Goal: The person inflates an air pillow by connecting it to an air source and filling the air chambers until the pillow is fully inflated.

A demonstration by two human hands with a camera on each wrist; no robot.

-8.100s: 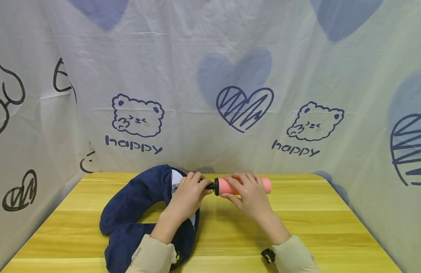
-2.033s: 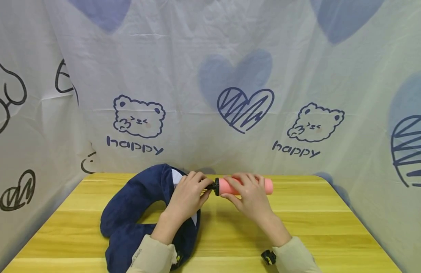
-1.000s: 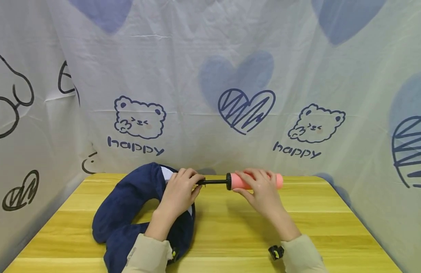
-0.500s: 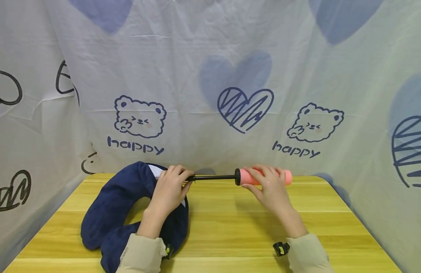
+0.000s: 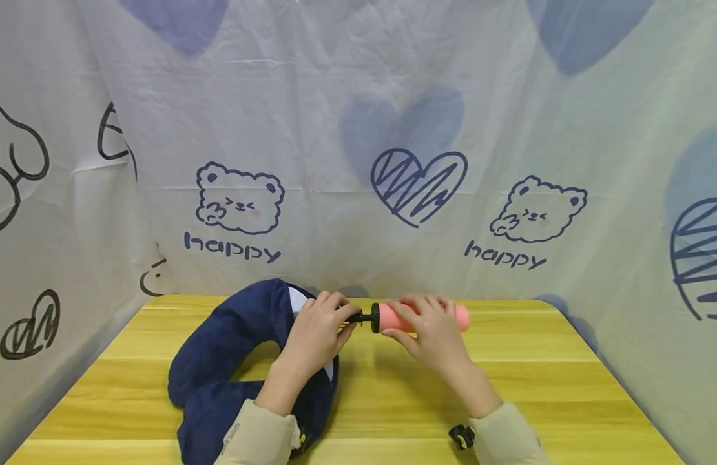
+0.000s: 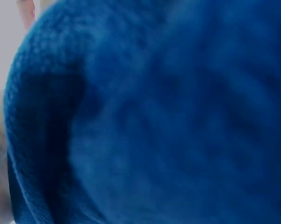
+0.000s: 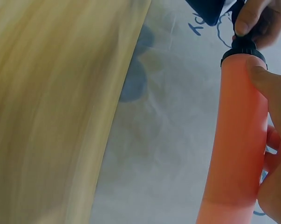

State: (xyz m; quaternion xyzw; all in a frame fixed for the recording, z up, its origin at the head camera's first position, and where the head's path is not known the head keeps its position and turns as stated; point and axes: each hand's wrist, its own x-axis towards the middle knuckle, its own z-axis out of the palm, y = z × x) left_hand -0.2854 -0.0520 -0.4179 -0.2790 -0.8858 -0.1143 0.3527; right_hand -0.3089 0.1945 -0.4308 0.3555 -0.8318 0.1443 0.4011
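Observation:
A navy plush U-shaped neck pillow (image 5: 216, 349) lies on the table at left, with a white patch (image 5: 298, 301) along its curved end. A hand pump with a pink barrel (image 5: 389, 318) lies level beside it, its black collar facing the pillow. My right hand (image 5: 434, 332) wraps the barrel; in the right wrist view the thumb lies along the pink tube (image 7: 238, 140) near the collar. My left hand (image 5: 314, 332) pinches the black end of the pump's rod (image 5: 367, 317) against the pillow, hiding where they meet. Blue plush fabric (image 6: 177, 116) fills the left wrist view.
The wood-grain table (image 5: 539, 381) ends at a printed curtain (image 5: 335, 245) behind and at both sides. A small black device with a yellow mark (image 5: 463, 437) sits at the right cuff.
Earlier the barrel was drawn right, away from the left hand, baring a long black rod. Now both hands are closer together, the rod mostly inside, and the pillow has shifted right.

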